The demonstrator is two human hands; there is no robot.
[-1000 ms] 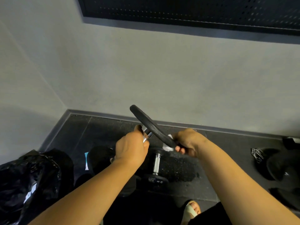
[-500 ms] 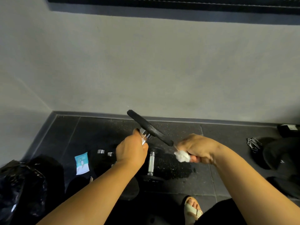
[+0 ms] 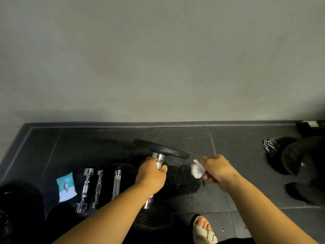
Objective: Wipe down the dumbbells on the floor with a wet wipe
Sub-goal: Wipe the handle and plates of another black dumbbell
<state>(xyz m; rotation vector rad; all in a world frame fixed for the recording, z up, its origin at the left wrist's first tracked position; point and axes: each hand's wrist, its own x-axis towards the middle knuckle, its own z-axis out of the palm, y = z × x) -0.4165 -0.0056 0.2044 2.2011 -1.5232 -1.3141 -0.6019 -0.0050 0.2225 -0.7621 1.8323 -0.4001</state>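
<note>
Left hand (image 3: pixel 152 175) is clenched round the chrome handle of a dumbbell (image 3: pixel 161 149), held off the floor with its black plate end uppermost and tilted down to the right. Right hand (image 3: pixel 218 169) pinches a crumpled white wet wipe (image 3: pixel 197 169) just right of that plate's lower edge, apart from it.

Below the hands, the dark rubber floor (image 3: pixel 175 134) shows a wet patch (image 3: pixel 181 184). Under the left forearm a chrome stub and a black disc (image 3: pixel 153 220) lie on the floor, probably another dumbbell, mostly hidden. To the left three chrome bars (image 3: pixel 98 188) lie side by side, with a teal wipe packet (image 3: pixel 66 186) beside them. A metal chain (image 3: pixel 270 147) sits at far right, and a sandalled foot (image 3: pixel 204 229) at the bottom edge.
</note>
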